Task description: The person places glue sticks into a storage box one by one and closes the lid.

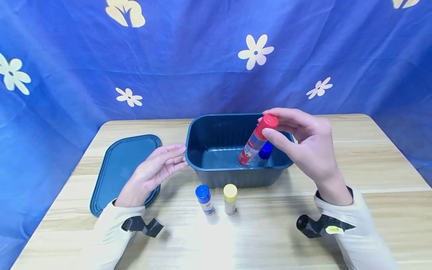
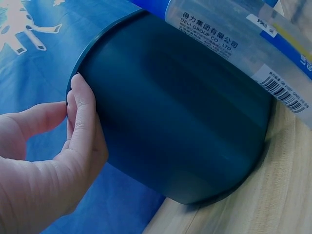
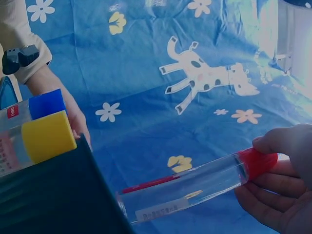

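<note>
A dark teal plastic box (image 1: 233, 176) stands at the middle of the table. My right hand (image 1: 303, 142) pinches the red cap of a clear bottle (image 1: 251, 148), which leans with its lower end inside the box. The right wrist view shows the bottle's clear body (image 3: 185, 187) and label beyond the box wall. Next to it in the box is a blue-capped bottle (image 1: 265, 152), partly hidden. My left hand (image 1: 155, 168) touches the box's left end; in the left wrist view its fingers (image 2: 85, 112) lie fairly straight at the rim.
Another blue-capped bottle (image 1: 205, 200) and a yellow-capped bottle (image 1: 230, 199) stand upright in front of the box. The teal lid (image 1: 118, 165) lies flat at the table's left, partly under the left forearm. Blue patterned cloth (image 1: 202, 56) hangs behind the table.
</note>
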